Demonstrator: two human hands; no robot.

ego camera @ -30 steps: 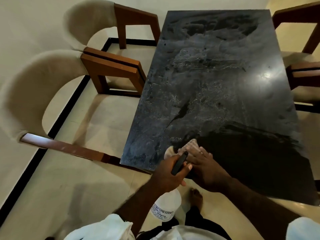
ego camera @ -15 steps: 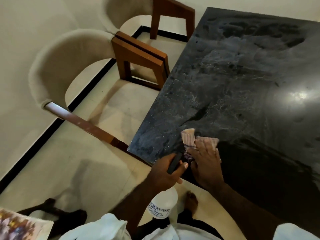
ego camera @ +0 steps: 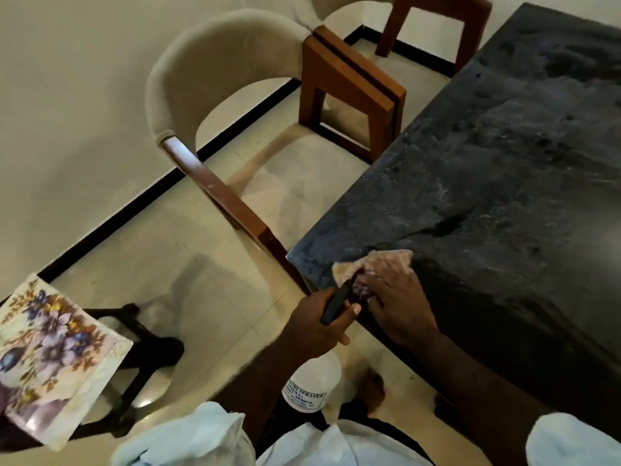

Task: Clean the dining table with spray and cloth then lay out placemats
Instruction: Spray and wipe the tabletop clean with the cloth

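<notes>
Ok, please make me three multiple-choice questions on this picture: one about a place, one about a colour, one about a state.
1. Where is the cloth?
A) on a chair
B) on the table corner, under the right hand
C) on the floor

2. What colour is the bottle body?
A) white
B) green
C) red

3. What does the left hand do?
A) hangs empty
B) grips the bottle
C) lies flat on the table

Answers: 1 B, the right hand presses it there; 2 A, the body is plainly white; 3 B, the fingers curl round its top.
</notes>
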